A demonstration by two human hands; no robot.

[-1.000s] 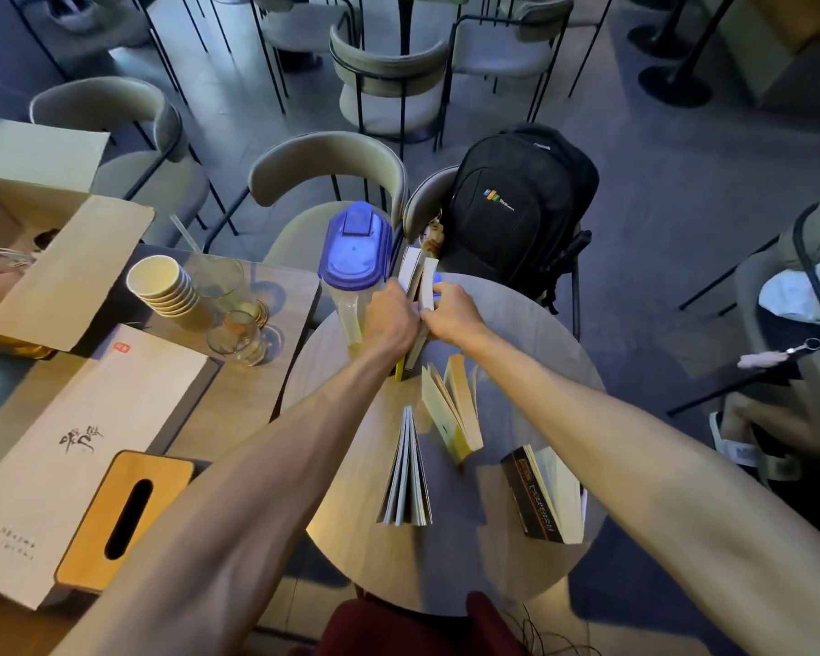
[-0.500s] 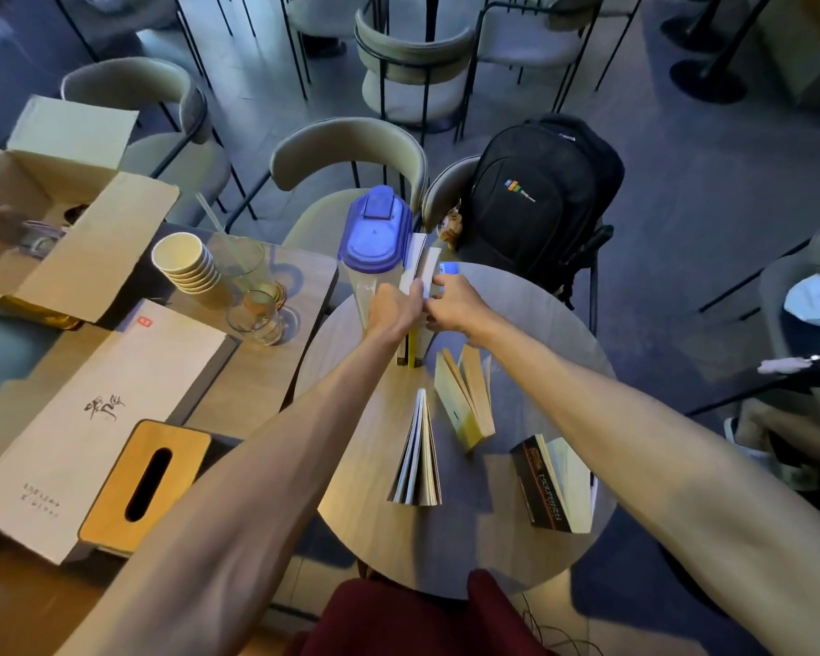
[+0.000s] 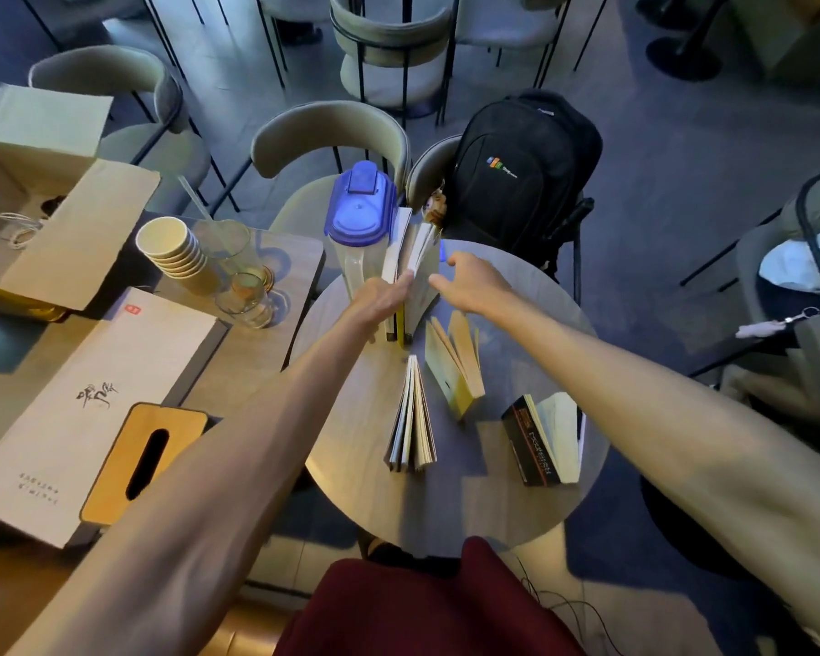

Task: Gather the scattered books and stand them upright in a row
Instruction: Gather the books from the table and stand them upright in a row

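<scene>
On the round wooden table (image 3: 450, 508) a few books (image 3: 410, 272) stand upright against a clear pitcher with a blue lid (image 3: 358, 215). My left hand (image 3: 382, 300) presses against their near edge, fingers on the covers. My right hand (image 3: 469, 281) hovers just right of them, fingers spread, holding nothing. Three more books stand fanned open nearer me: a thin grey one (image 3: 410, 419), a yellow one (image 3: 458, 366) and a black-spined one (image 3: 543, 437).
A black backpack (image 3: 517, 177) sits on a chair behind the table. To the left a second table holds stacked paper cups (image 3: 176, 250), glasses (image 3: 247, 291), a white box (image 3: 77, 400), a wooden tissue holder (image 3: 143, 461) and an open carton (image 3: 43, 220). Chairs surround.
My right hand has let go of the upright books and drawn back to the right with its fingers open. My left hand stays against them.
</scene>
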